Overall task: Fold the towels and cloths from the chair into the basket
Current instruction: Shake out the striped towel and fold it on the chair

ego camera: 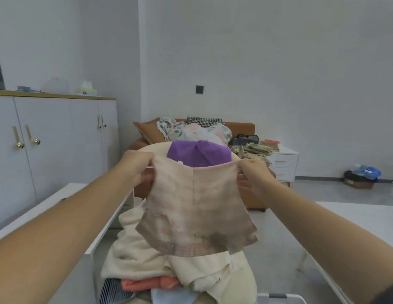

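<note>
Holding the pink-beige towel point(197, 205) up by its two top corners, I have my left hand point(137, 166) pinching the left corner and my right hand point(253, 175) pinching the right one, the fingers point(243, 182) of both clamped on the cloth. The top edge runs left to right between them, the left end slightly higher. The rest hangs straight down in the air above the heap of cloths point(136, 249) on the chair point(157, 149). A seam runs down the towel's middle, so I judge the next fold carries one corner across to the other. What looks like the basket point(276, 297) shows at the near right, below my right forearm, so that hand is nearer for the drop.
</note>
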Available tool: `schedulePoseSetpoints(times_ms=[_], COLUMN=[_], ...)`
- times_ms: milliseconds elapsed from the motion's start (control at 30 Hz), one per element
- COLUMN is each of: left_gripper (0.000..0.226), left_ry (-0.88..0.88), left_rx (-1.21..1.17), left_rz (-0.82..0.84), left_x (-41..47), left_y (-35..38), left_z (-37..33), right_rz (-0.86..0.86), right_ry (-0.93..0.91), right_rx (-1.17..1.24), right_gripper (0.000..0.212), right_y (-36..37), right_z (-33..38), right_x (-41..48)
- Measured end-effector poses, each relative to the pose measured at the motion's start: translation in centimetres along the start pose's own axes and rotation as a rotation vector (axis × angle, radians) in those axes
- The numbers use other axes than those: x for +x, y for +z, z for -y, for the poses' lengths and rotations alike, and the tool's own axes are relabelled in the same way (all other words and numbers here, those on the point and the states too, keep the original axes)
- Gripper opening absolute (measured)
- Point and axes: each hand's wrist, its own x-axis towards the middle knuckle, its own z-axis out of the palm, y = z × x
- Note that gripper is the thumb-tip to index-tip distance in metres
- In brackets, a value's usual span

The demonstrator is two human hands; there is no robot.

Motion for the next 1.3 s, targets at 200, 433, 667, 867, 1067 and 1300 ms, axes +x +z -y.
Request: schedulePoseSetpoints(times_ms=[200, 433, 667, 867, 1067, 1300], left_gripper=[0.01, 0.016, 0.015, 0.023, 0.032, 0.037], left_ry=[0.083, 0.116, 0.101, 0.018, 0.187, 0.458], left_rx=[0.149, 0.201, 0.226, 0.234, 0.485, 0.87], left_rz=[0.275, 0.3, 0.316, 0.369, 0.49, 0.565], left_x=[-4.1, -5.1, -5.4, -5.0, -4.1, -1.1], left_y=[4.6, 4.8, 4.8, 4.1, 3.1, 0.5], left_z=[1.4, 1.4, 1.6, 1.0, 0.7, 3.1], right_rz=[0.281, 0.32, 0.378, 0.472, 0.374, 0.417], right_ry=[-0.204, -0.305, -0.343, -0.387, -0.389, -0.35], right_rx=[-0.084, -0.187, -0.26, -0.311, -0.3, -0.26], right_gripper=[0.016, 0.012, 0.015, 0.018, 0.002, 0.012], right_y=[4.0, 4.0, 4.2, 3.7, 3.5, 3.0], right_z=[0.8, 0.9, 0.4, 0.0, -0.2, 1.3], right_x=[-4.1, -4.9, -5.0, -4.8, -4.3, -4.2])
